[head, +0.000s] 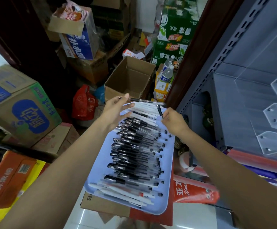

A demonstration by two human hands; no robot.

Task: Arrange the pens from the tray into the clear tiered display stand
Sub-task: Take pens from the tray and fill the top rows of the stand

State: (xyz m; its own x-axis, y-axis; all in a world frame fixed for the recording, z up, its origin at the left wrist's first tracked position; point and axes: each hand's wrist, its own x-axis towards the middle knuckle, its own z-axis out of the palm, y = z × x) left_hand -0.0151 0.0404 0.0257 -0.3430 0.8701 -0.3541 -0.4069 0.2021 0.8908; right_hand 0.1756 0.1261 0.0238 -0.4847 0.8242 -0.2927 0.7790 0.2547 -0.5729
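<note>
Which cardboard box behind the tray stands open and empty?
The plain brown box just beyond the tray's far end: flaps up, bare inside. The other cartons are closed or stuffed.

We see even, soft indoor light with weak shadows, while the upper left corner falls into near darkness. A pale glare lies on the glossy white floor tiles (88,219) and on the clear acrylic tiered display stand (257,100). Wide-angle distortion bends the edges; the fingers of the left hand (116,109) smear with motion blur, and fine detail looks soft throughout
</note>
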